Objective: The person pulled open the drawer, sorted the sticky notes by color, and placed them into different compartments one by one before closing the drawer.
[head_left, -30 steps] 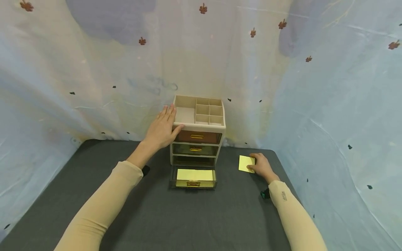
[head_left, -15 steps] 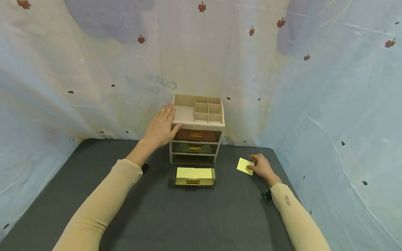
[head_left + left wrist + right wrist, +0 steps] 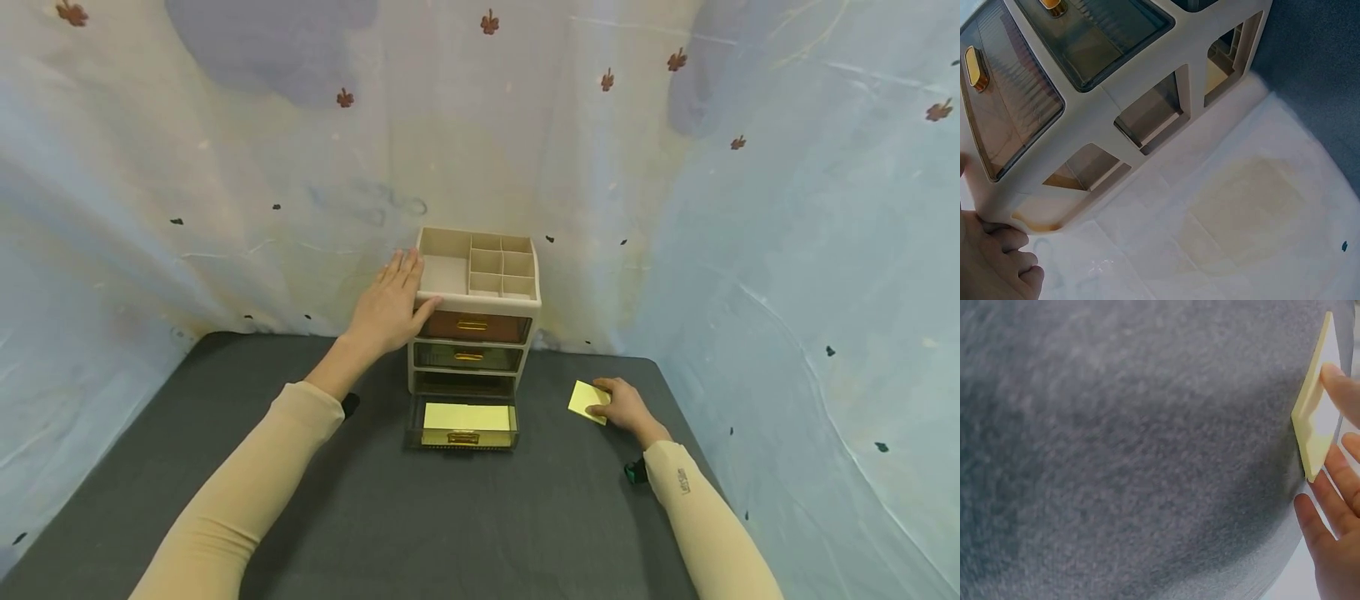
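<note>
A small beige drawer organizer (image 3: 534,308) stands at the back of the dark table. My left hand (image 3: 384,312) rests against its upper left edge, fingers extended and thumb on the front rim. In the left wrist view, that hand (image 3: 1000,259) touches the organizer's corner. The lowest drawer (image 3: 416,421) is pulled out, with yellow sticky notes (image 3: 465,417) inside. To the right, my right hand (image 3: 626,406) pinches a yellow sticky note pad (image 3: 582,400) by its right side. In the right wrist view, the thumb lies on the pad's face and the fingers (image 3: 1341,494) are at its edge.
Two upper drawers, one brownish (image 3: 442,327) and one greenish (image 3: 431,357), are closed. The organizer's top has divided compartments (image 3: 486,262). A patterned curtain (image 3: 480,150) hangs behind and beside the dark table (image 3: 465,525).
The sticky note pad has turned slightly and shifted a little toward me in my right hand. My left hand keeps its place on the organizer.
</note>
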{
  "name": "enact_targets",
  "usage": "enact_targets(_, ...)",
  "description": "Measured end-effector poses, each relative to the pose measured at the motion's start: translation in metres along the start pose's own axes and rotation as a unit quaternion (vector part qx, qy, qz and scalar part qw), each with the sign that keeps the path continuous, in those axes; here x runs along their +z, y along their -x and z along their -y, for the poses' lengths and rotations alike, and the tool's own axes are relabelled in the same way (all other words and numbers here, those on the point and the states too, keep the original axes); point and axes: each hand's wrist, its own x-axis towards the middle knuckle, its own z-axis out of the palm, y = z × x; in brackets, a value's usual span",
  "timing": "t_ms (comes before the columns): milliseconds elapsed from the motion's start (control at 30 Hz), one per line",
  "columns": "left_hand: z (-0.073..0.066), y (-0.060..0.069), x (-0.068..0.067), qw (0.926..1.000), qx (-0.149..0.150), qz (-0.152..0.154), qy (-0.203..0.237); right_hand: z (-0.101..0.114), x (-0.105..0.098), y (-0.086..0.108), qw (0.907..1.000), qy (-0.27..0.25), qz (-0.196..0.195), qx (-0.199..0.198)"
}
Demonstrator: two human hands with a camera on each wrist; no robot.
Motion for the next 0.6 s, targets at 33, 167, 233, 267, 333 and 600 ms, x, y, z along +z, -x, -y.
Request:
enact_targets(33, 0.0, 0.0, 0.0, 1.0, 0.0, 0.001, 0.0, 0.0, 0.0, 0.0, 1.0, -0.001, -0.002, 0.001)
enact_targets(167, 0.0, 0.0, 0.001, 1.0, 0.0, 0.002, 0.005, 0.002, -0.002, 0.0, 0.9998, -0.005, -0.017, 0.004)
enact_targets(233, 0.0, -0.001, 0.002, 1.0, 0.002, 0.001, 0.004, 0.004, -0.002, 0.001, 0.9996, -0.008, -0.025, 0.005)
enact_targets(267, 0.001, -0.001, 0.002, 1.0, 0.002, -0.001, 0.003, 0.005, -0.003, 0.001, 0.9995, -0.01, -0.03, 0.006)
enact_targets(333, 0.002, -0.002, 0.003, 1.0, 0.002, -0.002, 0.002, 0.007, -0.004, 0.002, 0.9992, -0.014, -0.038, 0.007)
enact_targets(600, 0.002, -0.002, 0.004, 1.0, 0.003, -0.003, 0.002, 0.013, -0.008, 0.012, 0.9965, -0.034, -0.077, 0.0)
